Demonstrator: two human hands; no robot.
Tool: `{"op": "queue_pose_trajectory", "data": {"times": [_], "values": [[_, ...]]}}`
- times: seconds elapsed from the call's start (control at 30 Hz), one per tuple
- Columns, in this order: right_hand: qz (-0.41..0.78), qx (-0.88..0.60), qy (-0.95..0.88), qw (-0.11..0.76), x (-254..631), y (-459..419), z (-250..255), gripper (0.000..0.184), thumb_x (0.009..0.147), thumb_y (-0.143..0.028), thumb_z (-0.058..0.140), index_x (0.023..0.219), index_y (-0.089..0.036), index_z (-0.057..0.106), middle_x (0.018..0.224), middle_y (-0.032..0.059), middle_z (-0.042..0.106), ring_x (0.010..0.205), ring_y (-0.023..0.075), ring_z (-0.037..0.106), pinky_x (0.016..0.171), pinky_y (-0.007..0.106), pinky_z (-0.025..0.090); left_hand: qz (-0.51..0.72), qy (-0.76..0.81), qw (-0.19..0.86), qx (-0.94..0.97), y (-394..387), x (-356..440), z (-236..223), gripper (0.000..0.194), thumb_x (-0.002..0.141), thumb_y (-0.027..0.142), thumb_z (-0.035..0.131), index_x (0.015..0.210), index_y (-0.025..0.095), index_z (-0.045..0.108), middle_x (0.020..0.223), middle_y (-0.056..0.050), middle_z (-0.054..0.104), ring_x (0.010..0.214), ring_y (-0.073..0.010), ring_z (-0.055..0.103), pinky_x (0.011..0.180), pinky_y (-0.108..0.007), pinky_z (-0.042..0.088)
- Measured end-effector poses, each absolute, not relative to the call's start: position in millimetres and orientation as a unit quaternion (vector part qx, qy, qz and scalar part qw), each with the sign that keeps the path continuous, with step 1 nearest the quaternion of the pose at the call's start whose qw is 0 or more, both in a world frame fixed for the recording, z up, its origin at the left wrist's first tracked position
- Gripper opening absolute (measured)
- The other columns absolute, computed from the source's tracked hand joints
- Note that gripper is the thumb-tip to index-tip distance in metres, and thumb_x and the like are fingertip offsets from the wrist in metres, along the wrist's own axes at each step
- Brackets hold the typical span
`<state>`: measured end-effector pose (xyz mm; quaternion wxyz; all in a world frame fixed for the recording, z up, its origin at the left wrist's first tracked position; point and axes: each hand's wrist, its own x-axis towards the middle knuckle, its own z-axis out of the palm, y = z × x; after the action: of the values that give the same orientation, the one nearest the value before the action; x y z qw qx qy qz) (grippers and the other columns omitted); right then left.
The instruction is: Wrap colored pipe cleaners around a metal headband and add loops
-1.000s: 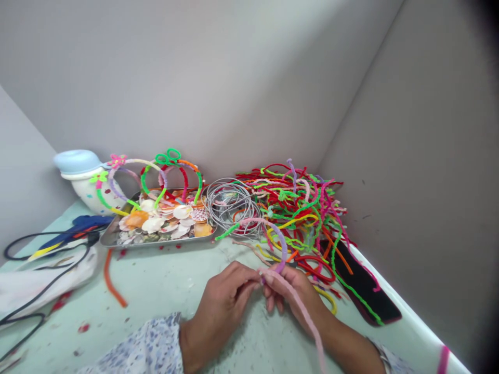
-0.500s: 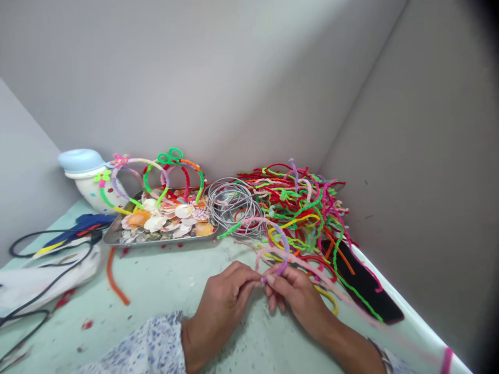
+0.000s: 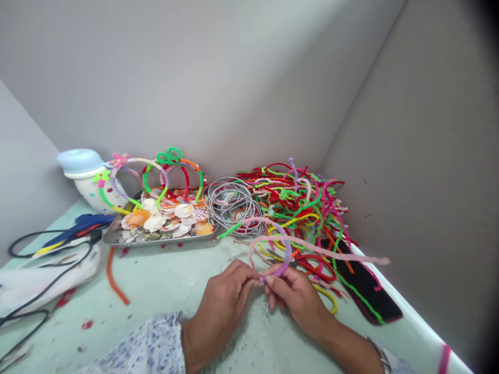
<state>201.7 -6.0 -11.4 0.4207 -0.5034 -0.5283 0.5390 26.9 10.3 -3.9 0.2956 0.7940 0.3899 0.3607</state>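
My right hand (image 3: 298, 296) pinches the purple end of a curved headband (image 3: 287, 250) wrapped in fuzzy pipe cleaner. Its arch runs from purple through pink to a green tip at the left, in front of a coil of grey wire. Fingertips of my left hand (image 3: 228, 298) are closed against that same purple end, on a pale pink pipe cleaner (image 3: 319, 248). This pink strand loops up from the fingertips, and its long free end stretches right above my right hand. The exact contact between the fingertips is partly hidden.
A metal tray (image 3: 187, 240) of shells stands behind, with finished headbands (image 3: 188, 187) by it. Further right are the wire coil (image 3: 218, 208), a heap of pipe cleaners (image 3: 300, 200), scissors (image 3: 312, 265) and a black phone (image 3: 378, 298). Cables (image 3: 23, 254) and an orange strip (image 3: 113, 280) lie left.
The pink pipe cleaner's free end has swung up from the lower right and now stretches nearly level. Both hands stay almost in place, still pinching at the purple end.
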Motion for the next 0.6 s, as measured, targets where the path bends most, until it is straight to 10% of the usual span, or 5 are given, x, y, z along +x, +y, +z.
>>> {"op": "queue_pose_trajectory", "data": {"times": [0.6], "values": [[0.516,-0.51,-0.549,0.415,200.4,-7.2,-9.7,0.022,0.087,-0.036,0.054,0.081,-0.015,0.058,0.055,-0.0032,0.058,0.048,0.0097,0.05,0.049,0.021,0.037,0.332,0.411,0.265,0.806,12.4,26.6,-9.2,0.016,0.092,0.02,0.045,0.09,0.021,0.061,0.091,-0.003,0.058,0.082,-0.0138,0.058,0.075,-0.025,0.047]]}}
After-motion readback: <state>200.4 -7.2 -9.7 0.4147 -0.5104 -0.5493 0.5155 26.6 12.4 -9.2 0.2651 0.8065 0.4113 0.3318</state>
